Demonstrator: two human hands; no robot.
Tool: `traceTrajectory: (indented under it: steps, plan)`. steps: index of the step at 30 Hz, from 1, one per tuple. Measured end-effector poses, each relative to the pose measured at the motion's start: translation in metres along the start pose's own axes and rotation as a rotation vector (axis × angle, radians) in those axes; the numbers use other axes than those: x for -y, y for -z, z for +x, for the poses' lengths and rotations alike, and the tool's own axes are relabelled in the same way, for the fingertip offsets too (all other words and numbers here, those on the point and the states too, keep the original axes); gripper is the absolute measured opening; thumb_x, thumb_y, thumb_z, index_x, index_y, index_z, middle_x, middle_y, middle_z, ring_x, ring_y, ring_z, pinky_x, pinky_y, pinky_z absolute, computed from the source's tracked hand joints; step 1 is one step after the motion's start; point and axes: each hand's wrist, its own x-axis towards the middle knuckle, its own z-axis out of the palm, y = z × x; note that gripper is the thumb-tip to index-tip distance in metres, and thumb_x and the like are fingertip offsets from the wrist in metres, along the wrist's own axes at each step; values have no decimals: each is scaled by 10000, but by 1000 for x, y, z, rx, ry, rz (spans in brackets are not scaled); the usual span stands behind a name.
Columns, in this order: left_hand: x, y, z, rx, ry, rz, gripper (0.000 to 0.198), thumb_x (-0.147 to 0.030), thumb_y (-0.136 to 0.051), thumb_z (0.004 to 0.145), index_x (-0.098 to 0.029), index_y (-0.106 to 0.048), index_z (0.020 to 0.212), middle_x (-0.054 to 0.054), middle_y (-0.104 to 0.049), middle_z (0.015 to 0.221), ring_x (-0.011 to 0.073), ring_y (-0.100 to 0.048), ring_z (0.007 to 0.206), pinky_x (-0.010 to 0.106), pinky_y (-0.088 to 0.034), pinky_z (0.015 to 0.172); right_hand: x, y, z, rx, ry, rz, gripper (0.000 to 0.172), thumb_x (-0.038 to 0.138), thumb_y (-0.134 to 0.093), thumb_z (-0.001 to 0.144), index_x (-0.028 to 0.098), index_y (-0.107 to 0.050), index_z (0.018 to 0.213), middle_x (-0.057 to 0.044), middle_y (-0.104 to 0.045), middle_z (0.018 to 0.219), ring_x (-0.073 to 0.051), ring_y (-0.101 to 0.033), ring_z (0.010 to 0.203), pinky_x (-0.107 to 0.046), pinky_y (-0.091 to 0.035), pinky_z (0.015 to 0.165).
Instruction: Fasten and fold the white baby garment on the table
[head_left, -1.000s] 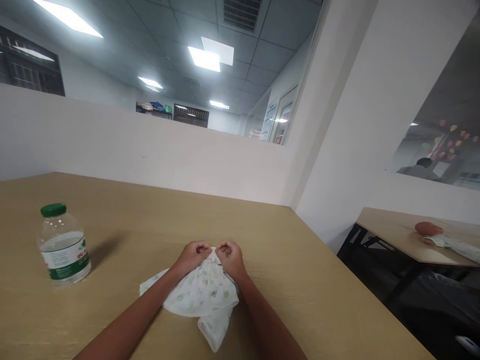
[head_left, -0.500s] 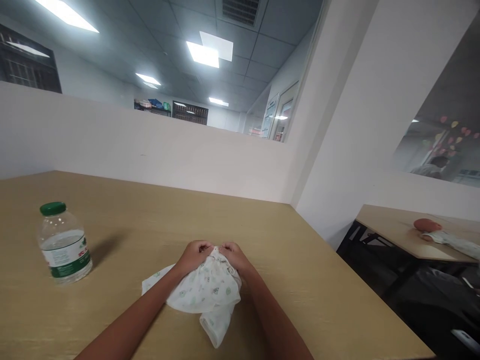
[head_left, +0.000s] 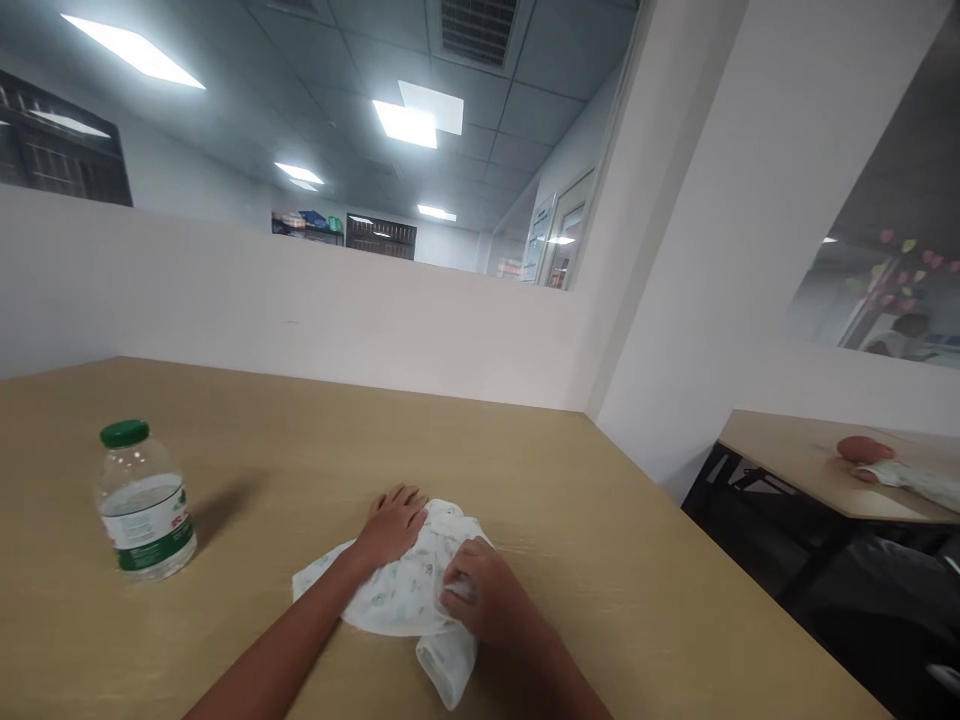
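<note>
A small white baby garment (head_left: 397,600) with a pale green print lies bunched on the table, one sleeve (head_left: 448,665) pointing toward me. My left hand (head_left: 394,527) rests flat on its upper left part, fingers stretched out and slightly spread. On the right side of the cloth, my right hand (head_left: 480,590) is closed, its curled fingers gripping a fold of the fabric. Part of the garment is hidden beneath both hands.
A water bottle (head_left: 148,520) with a green cap stands at the left of the wooden table (head_left: 622,580). A low white wall (head_left: 360,325) runs along the back. On the right, another table (head_left: 787,450) holds a reddish round object (head_left: 864,449) and white cloth.
Both hands have parted from the garment's top edge. My left hand has flattened onto the cloth; my right has moved down toward me and closed on a fold. The view has shifted slightly.
</note>
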Motion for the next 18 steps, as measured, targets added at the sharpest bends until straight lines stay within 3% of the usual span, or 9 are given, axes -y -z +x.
traceTrajectory:
  steps: [3,8,15,18]
  plan:
    - [2,1,2,16,2,61,533,-552,-253,969,-414,-525,1406,-61,-256,1571,215,-139,1533,593,-6,1329,-4,5,-14,23,8,-8,79,117,-614,828,187,-634,796,-49,-659,903,-198,-590,924,-311,-415,854]
    - [1,11,2,3,-32,72,462,-568,-288,970,-482,-547,1342,-99,-319,1528,140,-247,1476,538,-81,1349,0,16,-13,-39,-36,43,79,133,-582,853,195,-627,837,-29,-661,874,-167,-585,811,-285,-422,775]
    - [-4,27,-10,-110,-100,-54,435,-584,-378,948,-382,-636,1234,-48,-497,1350,65,-409,1289,321,-275,1268,-11,30,55,-168,-40,69,126,251,-616,891,190,-697,817,-32,-683,825,-163,-596,777,-269,-421,735]
    - [-9,33,-15,-129,-104,-57,402,-579,-483,911,-321,-664,1161,-31,-541,1258,50,-436,1216,250,-291,1192,-29,29,76,0,-77,44,141,325,-725,821,188,-746,846,-50,-719,871,-189,-616,798,-275,-420,722]
